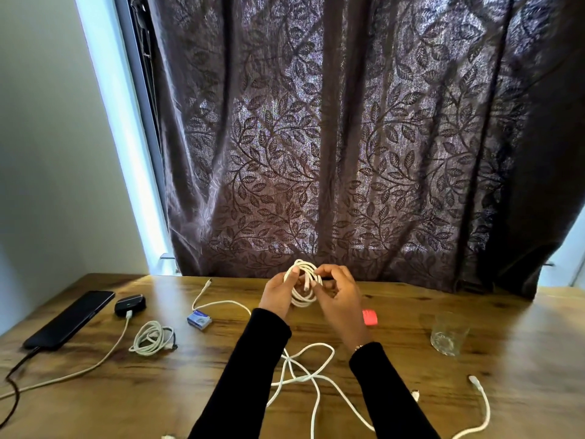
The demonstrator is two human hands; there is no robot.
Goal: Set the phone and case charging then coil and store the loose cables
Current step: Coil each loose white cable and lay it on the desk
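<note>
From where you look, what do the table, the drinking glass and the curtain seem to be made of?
Table: wood or a wood-look laminate, brown with dark grain streaks and a soft sheen; which one cannot be told.
Drinking glass: clear glass, probably, since the table shows through it; clear plastic is possible.
Curtain: thin woven fabric, dark purple-brown with a leaf pattern; daylight glows through it and it hangs in folds.
</note>
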